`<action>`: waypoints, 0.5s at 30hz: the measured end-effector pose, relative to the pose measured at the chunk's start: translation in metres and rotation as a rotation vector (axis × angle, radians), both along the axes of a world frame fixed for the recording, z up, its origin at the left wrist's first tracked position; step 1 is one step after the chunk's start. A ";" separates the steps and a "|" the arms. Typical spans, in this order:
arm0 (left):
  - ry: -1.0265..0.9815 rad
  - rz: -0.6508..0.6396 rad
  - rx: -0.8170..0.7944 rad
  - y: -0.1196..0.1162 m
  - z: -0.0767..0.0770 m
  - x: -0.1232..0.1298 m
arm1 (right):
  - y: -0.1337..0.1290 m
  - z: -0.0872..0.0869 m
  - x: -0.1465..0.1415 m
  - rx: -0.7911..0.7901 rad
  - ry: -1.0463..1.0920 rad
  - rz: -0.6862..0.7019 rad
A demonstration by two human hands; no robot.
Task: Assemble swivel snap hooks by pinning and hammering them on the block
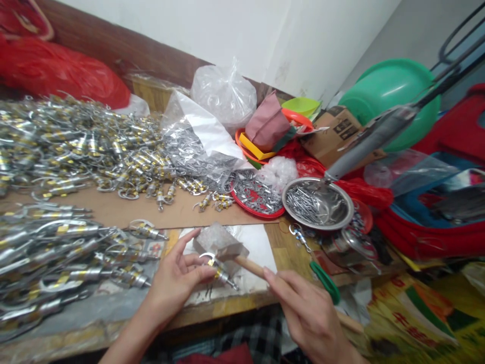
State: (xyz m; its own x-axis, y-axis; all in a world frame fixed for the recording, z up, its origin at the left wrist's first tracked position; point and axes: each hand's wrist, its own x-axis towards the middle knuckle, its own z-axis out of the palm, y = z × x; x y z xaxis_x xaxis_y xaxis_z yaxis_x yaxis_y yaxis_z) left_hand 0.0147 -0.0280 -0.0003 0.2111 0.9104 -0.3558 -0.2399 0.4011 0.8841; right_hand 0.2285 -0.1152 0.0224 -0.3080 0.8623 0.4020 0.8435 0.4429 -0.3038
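Note:
My left hand (pixel 182 275) is closed, pinching a small silver metal snap hook (pixel 223 277) with a brass-coloured band and a curved arm between thumb and fingers. My right hand (pixel 308 308) is wrapped round the wooden handle (pixel 250 266) of a hammer. The hammer's head (pixel 230 249) is just above the snap hook, beside a grey metal block (pixel 212 238) on a white sheet (pixel 261 253). Whether the head touches the block or the hook, I cannot tell.
Heaps of similar snap hooks (pixel 91 146) cover the left side. Behind stand a red tray (pixel 257 212) of small metal pieces and a steel bowl (pixel 343 217) of metal pins. A grey metal lever (pixel 371 141) slants over the bowl. Green-handled scissors (pixel 325 283) lie at the right edge.

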 end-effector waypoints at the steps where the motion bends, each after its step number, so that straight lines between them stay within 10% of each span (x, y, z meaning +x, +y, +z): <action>1: 0.003 -0.002 0.000 0.000 0.000 0.000 | -0.001 -0.003 0.002 -0.043 0.020 -0.006; 11: 0.409 -0.123 0.201 -0.002 0.000 -0.009 | 0.042 -0.032 0.041 -0.451 0.238 -0.299; 15: 0.518 -0.077 0.452 0.000 -0.003 -0.011 | 0.090 -0.023 0.037 -0.232 -0.077 -0.288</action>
